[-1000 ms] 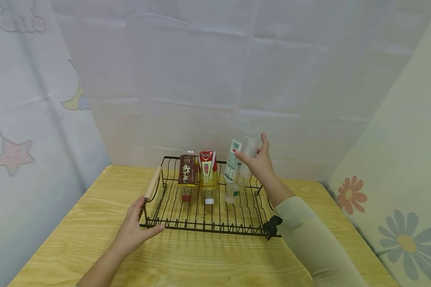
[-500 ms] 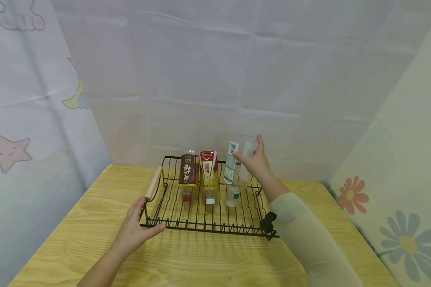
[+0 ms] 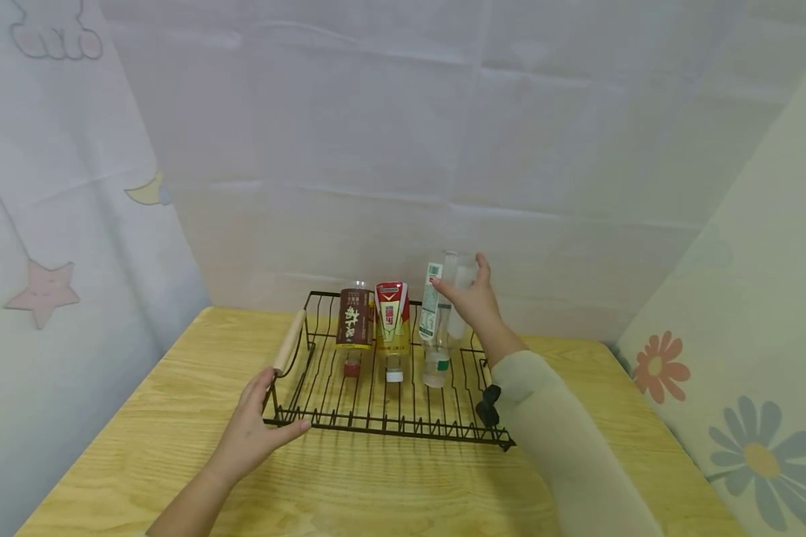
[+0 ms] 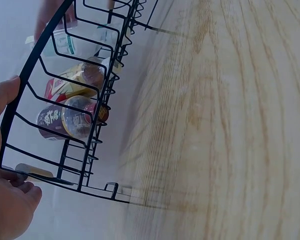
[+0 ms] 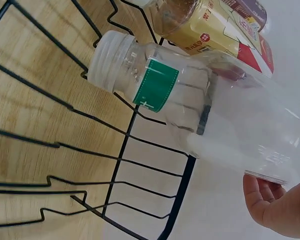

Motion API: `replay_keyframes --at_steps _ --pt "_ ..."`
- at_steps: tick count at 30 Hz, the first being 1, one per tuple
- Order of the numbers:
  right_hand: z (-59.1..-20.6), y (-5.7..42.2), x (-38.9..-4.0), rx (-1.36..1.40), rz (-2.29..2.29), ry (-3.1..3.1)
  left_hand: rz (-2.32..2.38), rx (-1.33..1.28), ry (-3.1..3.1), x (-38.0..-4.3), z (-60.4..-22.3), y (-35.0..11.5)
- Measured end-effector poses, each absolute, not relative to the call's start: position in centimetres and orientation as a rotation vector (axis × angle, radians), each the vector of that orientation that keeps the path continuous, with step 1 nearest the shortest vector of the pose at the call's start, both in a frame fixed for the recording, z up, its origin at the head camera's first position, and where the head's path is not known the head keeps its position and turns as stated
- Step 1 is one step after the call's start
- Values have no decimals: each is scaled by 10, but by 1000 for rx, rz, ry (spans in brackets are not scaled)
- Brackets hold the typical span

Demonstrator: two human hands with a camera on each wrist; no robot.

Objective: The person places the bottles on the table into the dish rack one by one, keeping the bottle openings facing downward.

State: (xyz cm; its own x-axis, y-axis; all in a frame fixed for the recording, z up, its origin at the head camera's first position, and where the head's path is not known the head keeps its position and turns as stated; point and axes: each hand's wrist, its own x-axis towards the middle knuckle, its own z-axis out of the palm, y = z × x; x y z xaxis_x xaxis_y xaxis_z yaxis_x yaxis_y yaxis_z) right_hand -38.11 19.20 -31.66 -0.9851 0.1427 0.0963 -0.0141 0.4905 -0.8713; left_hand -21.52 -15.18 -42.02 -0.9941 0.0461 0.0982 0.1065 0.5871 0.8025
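Note:
My right hand (image 3: 473,298) holds a clear plastic bottle (image 3: 430,317) from its right side, thumb in front and fingers behind. The bottle is upside down, its translucent cap (image 5: 109,60) at the wires of a black dish rack (image 3: 383,431). A green patch (image 5: 156,85) marks its neck, and a white label its body. Left of it in the rack stand two more upside-down bottles: one red and yellow with a white cap (image 3: 391,321), one with a dark brown label (image 3: 354,321). My left hand (image 3: 247,429) grips the rack's front left corner, fingertips close below the wooden handle (image 3: 289,343).
The rack stands on a wood-grain table (image 3: 141,418) pushed up to a pale cloth backdrop (image 3: 342,149). Printed cloth with flowers (image 3: 759,459) hangs along the right side. A black object (image 3: 489,406) sits by my right sleeve at the rack's right end.
My right hand and forearm have shifted a little left, bringing the clear bottle's raised end left so it leans less. My left hand keeps its place at the rack corner.

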Motion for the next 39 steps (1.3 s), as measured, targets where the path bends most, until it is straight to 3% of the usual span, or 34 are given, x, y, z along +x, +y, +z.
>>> replay_keyframes --at_steps 39 --pt "-339 178 -413 -210 1308 -2646 -1428 -117 -2710 -220 -424 -152"
